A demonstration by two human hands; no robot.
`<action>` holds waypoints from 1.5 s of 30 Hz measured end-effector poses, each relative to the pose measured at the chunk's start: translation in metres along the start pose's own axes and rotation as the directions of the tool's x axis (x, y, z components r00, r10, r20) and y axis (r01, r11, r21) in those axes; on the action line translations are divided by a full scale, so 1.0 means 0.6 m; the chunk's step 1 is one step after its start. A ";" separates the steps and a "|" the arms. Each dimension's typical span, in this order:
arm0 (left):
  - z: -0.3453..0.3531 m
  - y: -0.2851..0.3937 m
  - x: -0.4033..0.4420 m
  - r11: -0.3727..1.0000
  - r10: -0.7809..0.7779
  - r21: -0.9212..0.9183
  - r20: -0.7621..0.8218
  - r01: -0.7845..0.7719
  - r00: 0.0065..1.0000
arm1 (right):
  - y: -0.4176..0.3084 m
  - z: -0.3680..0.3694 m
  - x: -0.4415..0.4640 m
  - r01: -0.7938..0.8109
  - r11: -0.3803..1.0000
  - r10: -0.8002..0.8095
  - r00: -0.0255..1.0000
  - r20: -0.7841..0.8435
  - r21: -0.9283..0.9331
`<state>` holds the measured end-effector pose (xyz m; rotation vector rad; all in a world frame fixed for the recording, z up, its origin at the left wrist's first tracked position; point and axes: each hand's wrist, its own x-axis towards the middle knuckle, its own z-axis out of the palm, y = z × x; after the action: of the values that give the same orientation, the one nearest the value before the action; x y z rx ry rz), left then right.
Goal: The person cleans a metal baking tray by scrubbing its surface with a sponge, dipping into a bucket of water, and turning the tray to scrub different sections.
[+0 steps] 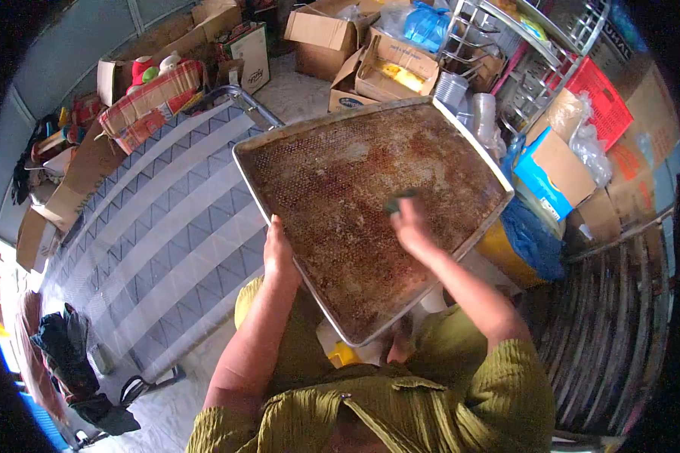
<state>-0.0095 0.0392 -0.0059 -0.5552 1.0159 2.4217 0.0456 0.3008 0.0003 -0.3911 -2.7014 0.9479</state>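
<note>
A large rectangular baking tray [340,174], its perforated surface covered in brown rust-like stains, is held tilted above the person's lap. Its pale raised rim shows along the sides. My left hand [277,248] is closed around the rim at the left side, with the fingers partly hidden by the tray. Over the middle of the tray, my right hand [411,225] presses a dark green scouring pad [402,196] to the stained surface. Motion blurs this hand and the pad slightly.
A folding bed [181,196] with striped covering stands at left. Open cardboard boxes [397,68] and a metal rack [491,45] are at the back. A red crate [597,102], a blue box [555,174] and a slatted dark frame [597,332] lie at right. Dark cloth [64,347] hangs at lower left.
</note>
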 end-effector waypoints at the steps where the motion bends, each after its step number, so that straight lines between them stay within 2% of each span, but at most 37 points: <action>1: -0.006 -0.004 0.004 1.000 0.000 -0.001 -0.001 0.000 1.000 | -0.032 0.024 -0.019 0.263 0.965 -0.263 0.964 0.035 0.016; 2: -0.014 -0.010 0.016 0.997 -0.007 -0.079 0.078 0.013 0.997 | -0.081 0.040 -0.034 0.380 0.921 -0.387 0.916 0.105 0.081; 3: -0.019 -0.013 0.024 0.988 -0.006 -0.154 0.157 0.031 0.988 | -0.117 0.063 -0.044 0.395 0.910 -0.415 0.877 0.243 0.127; 4: -0.021 -0.014 0.026 0.988 -0.002 -0.155 0.158 0.027 0.987 | -0.150 0.085 -0.054 0.520 0.852 -0.522 0.836 0.168 0.062; 5: -0.020 -0.014 0.028 0.995 0.030 -0.092 0.089 -0.022 0.996 | -0.172 0.102 -0.057 0.629 0.778 -0.624 0.775 0.100 -0.013; 6: -0.022 -0.012 0.028 0.997 0.068 -0.025 0.020 -0.067 0.998 | -0.181 0.112 -0.044 0.631 0.776 -0.627 0.773 0.098 -0.010; 8: -0.018 -0.008 0.021 0.997 0.021 -0.082 0.073 -0.015 0.997 | -0.179 0.133 0.022 0.658 0.745 -0.664 0.716 0.214 0.112; 9: -0.010 -0.005 0.013 0.990 -0.025 -0.138 0.131 0.043 0.991 | -0.152 0.152 0.068 0.552 0.828 -0.556 0.782 0.280 0.102; 10: 0.025 0.015 -0.031 0.993 -0.077 -0.088 0.040 0.081 0.996 | -0.160 0.124 0.084 0.486 0.873 -0.465 0.853 0.236 -0.038; 11: 0.020 0.011 -0.026 0.993 -0.075 -0.090 0.040 0.079 0.996 | -0.142 0.113 0.110 0.192 0.963 -0.240 0.932 0.273 0.191; 12: 0.011 0.004 -0.015 0.994 -0.045 -0.094 0.055 0.050 0.997 | -0.108 0.109 0.140 0.117 0.991 -0.128 0.957 0.259 0.060; 13: 0.007 0.001 -0.009 0.995 -0.014 -0.102 0.069 0.021 0.998 | -0.100 0.087 0.147 0.037 0.999 -0.042 0.982 0.183 0.028; 14: 0.010 0.004 -0.011 0.996 -0.008 -0.083 0.049 0.012 0.999 | -0.029 0.117 0.180 0.176 0.946 -0.186 0.983 -0.010 -0.272; 15: 0.010 0.006 -0.010 0.996 -0.007 -0.091 0.049 0.011 0.999 | 0.000 0.123 0.183 0.279 0.825 -0.371 0.923 -0.098 -0.492; 17: 0.012 0.006 -0.008 0.995 0.019 -0.098 0.028 -0.016 0.999 | -0.070 0.088 0.135 0.127 0.977 -0.099 0.981 0.165 -0.170; 18: 0.005 0.002 -0.001 0.995 0.015 -0.103 0.027 -0.012 1.000 | -0.076 0.102 0.102 0.300 0.953 -0.292 0.949 0.114 -0.053; 19: -0.006 -0.003 0.014 0.997 0.028 -0.076 0.022 -0.026 0.999 | -0.086 0.109 0.071 0.440 0.896 -0.420 0.883 0.208 -0.055; 20: -0.013 -0.009 0.025 0.998 0.040 -0.048 0.020 -0.039 0.999 | -0.109 0.103 0.027 0.509 0.858 -0.510 0.827 0.238 0.071; 22: -0.019 -0.015 0.032 0.994 0.049 -0.098 0.082 -0.041 0.995 | -0.157 0.078 -0.061 0.554 0.829 -0.546 0.768 0.334 0.082; 23: -0.024 -0.019 0.036 0.988 0.067 -0.150 0.137 -0.046 0.988 | -0.164 0.063 -0.086 0.584 0.779 -0.626 0.698 0.347 0.229; 25: -0.032 -0.025 0.047 0.989 0.086 -0.135 0.166 -0.064 0.982 | -0.156 0.036 -0.116 0.547 0.792 -0.607 0.665 0.435 0.271; 27: -0.012 -0.011 0.019 0.986 0.078 -0.160 0.155 -0.053 0.985 | -0.139 0.009 -0.113 0.300 0.868 -0.490 0.654 0.576 0.397; 28: -0.005 -0.005 0.012 0.990 0.051 -0.133 0.107 -0.037 0.993 | -0.152 -0.016 -0.110 -0.029 0.881 -0.315 0.708 0.632 0.472; 29: -0.004 -0.002 0.011 0.990 0.044 -0.136 0.106 -0.030 0.993 | -0.137 -0.026 -0.097 -0.242 0.763 -0.274 0.719 0.639 0.599; 30: -0.004 0.001 0.010 0.993 0.036 -0.118 0.083 -0.026 0.996 | -0.120 -0.035 -0.087 -0.255 0.750 -0.178 0.811 0.557 0.610; 31: -0.002 0.002 0.006 0.995 0.026 -0.098 0.059 -0.020 0.998 | -0.095 -0.036 -0.071 -0.266 0.688 -0.161 0.852 0.499 0.676; 32: 0.014 0.008 -0.015 0.991 0.010 -0.135 0.066 -0.001 0.998 | -0.066 -0.040 -0.053 -0.262 0.716 -0.104 0.876 0.470 0.647; 33: 0.010 0.003 -0.009 0.991 0.002 -0.135 0.069 0.007 0.998 | -0.060 -0.057 -0.047 -0.376 0.728 0.069 0.873 0.483 0.574; 35: -0.008 -0.004 0.014 0.995 0.034 -0.094 0.095 -0.025 0.995 | -0.007 -0.069 -0.018 -0.282 0.897 0.142 0.913 0.383 0.341; 37: -0.009 -0.005 0.019 0.993 0.021 -0.115 0.099 -0.009 0.995 | 0.005 -0.093 -0.003 -0.038 0.998 0.045 0.990 0.133 -0.059; 38: -0.010 -0.006 0.021 0.991 0.010 -0.136 0.100 0.004 0.995 | 0.004 -0.095 -0.009 0.036 0.999 -0.036 0.999 0.003 -0.002; 39: -0.012 -0.008 0.025 0.990 0.007 -0.140 0.100 0.007 0.995 | 0.002 -0.094 -0.013 0.036 0.999 -0.036 0.999 0.004 -0.007; 41: -0.013 -0.008 0.029 0.989 0.002 -0.147 0.121 0.016 0.993 | -0.011 -0.082 -0.024 0.279 0.959 -0.268 0.949 0.166 -0.043; 42: -0.013 -0.010 0.030 0.989 0.001 -0.149 0.122 0.017 0.993 | -0.009 -0.066 -0.037 0.259 0.961 -0.225 0.936 0.271 -0.099; 43: 0.002 -0.002 0.009 0.996 0.019 -0.091 0.029 -0.017 0.999 | -0.003 -0.049 -0.042 0.318 0.936 -0.252 0.905 0.342 -0.153; 44: 0.014 0.004 -0.005 0.998 0.045 -0.029 -0.066 -0.047 0.997 | 0.004 -0.037 -0.035 0.360 0.914 -0.295 0.907 0.300 -0.189; 45: 0.020 0.009 -0.014 0.998 0.049 -0.031 -0.071 -0.051 0.996 | 0.010 -0.023 -0.028 0.399 0.889 -0.340 0.904 0.260 -0.225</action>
<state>-0.0079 0.0430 0.0092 -0.6378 1.0322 2.4824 0.0666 0.3080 0.0046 0.1975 -2.9561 0.5340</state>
